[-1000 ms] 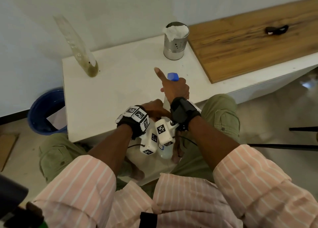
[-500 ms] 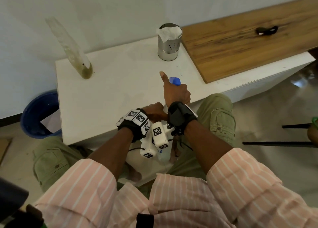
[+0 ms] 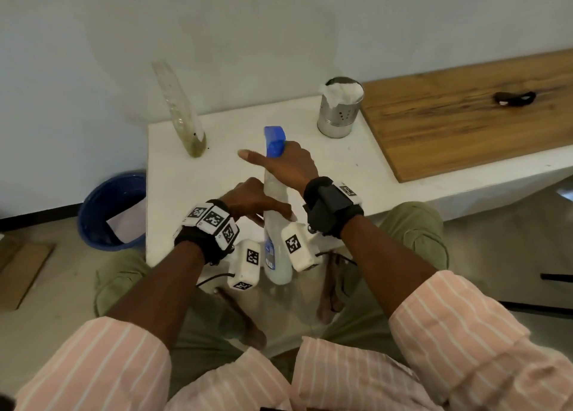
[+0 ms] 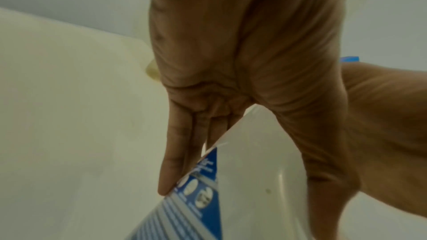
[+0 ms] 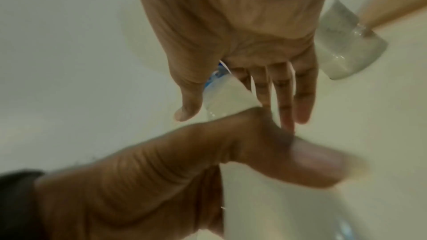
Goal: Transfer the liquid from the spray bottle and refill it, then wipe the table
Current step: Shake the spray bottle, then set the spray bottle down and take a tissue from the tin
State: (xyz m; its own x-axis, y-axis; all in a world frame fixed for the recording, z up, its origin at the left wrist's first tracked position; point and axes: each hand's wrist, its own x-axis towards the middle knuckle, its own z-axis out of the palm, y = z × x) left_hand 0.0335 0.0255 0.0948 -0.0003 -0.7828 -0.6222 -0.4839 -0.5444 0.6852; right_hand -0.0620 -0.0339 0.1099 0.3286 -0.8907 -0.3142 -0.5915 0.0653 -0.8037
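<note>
I hold a clear spray bottle (image 3: 275,193) with a blue trigger head (image 3: 274,139) upright over the near edge of the white table (image 3: 192,193). My left hand (image 3: 252,199) grips its body from the left, thumb across the front; the left wrist view shows my fingers along the blue label (image 4: 208,185). My right hand (image 3: 291,167) holds the neck just under the blue head, thumb sticking out to the left. The bottle's base (image 3: 279,271) hangs below table level between my knees. A tall clear bottle (image 3: 183,112) with murky liquid at its bottom leans at the back left.
A perforated metal can (image 3: 339,115) stuffed with white cloth stands at the back of the table, and a wooden board (image 3: 465,115) with a small black object (image 3: 514,97) lies to the right. On the floor, a blue bucket (image 3: 108,212) sits left of the table.
The spray bottle has come up, so its blue head now stands clear above my right hand. My right thumb has swung from pointing up to pointing left. The left hand keeps its grip.
</note>
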